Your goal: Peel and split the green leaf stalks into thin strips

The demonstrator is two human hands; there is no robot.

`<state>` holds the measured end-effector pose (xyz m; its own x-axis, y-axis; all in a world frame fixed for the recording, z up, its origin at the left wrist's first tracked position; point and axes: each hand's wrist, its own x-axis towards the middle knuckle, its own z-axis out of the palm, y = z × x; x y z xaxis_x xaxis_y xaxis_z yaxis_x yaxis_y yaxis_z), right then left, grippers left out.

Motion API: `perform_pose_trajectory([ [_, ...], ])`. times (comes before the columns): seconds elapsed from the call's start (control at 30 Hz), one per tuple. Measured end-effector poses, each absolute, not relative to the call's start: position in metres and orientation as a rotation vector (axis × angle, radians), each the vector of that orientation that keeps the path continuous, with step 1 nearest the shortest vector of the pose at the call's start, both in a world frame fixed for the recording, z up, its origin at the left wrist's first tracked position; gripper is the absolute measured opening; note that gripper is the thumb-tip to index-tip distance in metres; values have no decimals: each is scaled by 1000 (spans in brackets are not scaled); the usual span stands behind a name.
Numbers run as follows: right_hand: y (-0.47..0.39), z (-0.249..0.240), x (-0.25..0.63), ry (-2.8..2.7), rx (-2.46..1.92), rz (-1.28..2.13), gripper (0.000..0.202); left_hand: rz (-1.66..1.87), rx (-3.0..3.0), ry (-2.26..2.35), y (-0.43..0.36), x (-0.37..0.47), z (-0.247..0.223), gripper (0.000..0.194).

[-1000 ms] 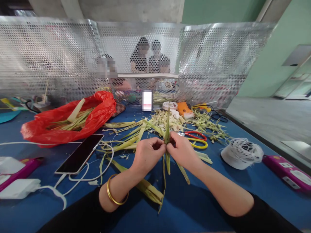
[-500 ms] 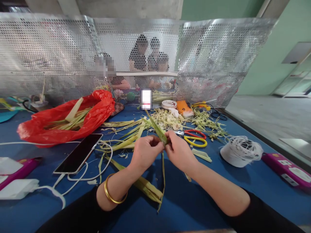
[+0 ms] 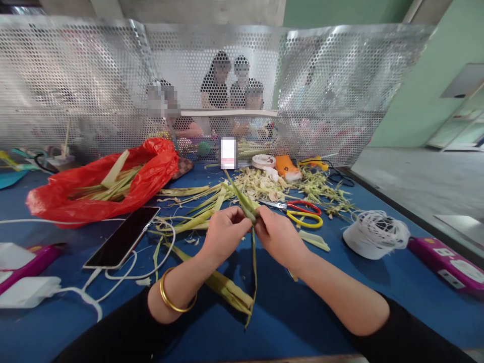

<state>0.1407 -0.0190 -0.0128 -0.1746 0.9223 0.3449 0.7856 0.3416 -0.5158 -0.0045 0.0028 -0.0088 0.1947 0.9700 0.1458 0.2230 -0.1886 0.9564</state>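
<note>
The bare left hand (image 3: pixel 226 234) and the bare right hand (image 3: pixel 282 237) hung close together above the blue tabletop (image 3: pixel 302 322), their fingertips pinching a narrow, pointed green leaf (image 3: pixel 242 199) that slanted up and away to the left. Beyond the right hand lay metal scissors with one red and one yellow handle loop (image 3: pixel 291 204), near a loose pile of pale leaf scraps (image 3: pixel 262 184); a crinkled red plastic bag (image 3: pixel 162 164) of long dry leaves (image 3: pixel 115 184) sat farther left.

The left sleeve (image 3: pixel 121 327), near left, is plain black; beyond its edge a slim, smooth, shiny gold-coloured bangle (image 3: pixel 164 297) circles the left forearm (image 3: pixel 192 280). The right sleeve (image 3: pixel 401 327), near right, is equally black, left hand (image 3: pixel 227 234) and right hand (image 3: pixel 280 239) bare
</note>
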Motion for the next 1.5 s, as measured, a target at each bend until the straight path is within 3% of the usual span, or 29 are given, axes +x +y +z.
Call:
perform_pose_trajectory([
  [0.23, -15, -13, 141, -1695, -1295, 852, 15, 1007, 1323, 1097, 1, -2, -1, 10],
  [0.47, -12, -16, 141, -1574, -1258, 883, 17, 1003, 1336, 1085, 3, -1, -5, 19],
  [0.73, -11, -10, 143, -952, -1030, 1548, 26, 959, 1333, 1084, 7, -4, -5, 17],
  [0.97, -14, -7, 141, -1009, -1032, 1516, 26, 1010, 1299, 1110, 7, -4, -5, 11],
  [1.23, -9, -11, 149, -1639, -1374, 1007, 31, 1080, 1261, 1123, 9, -7, -3, 12],
  [1.5, -8, -15, 147, -1467, -1338, 1033, 26, 892, 1358, 1134, 9, -5, -11, 22],
])
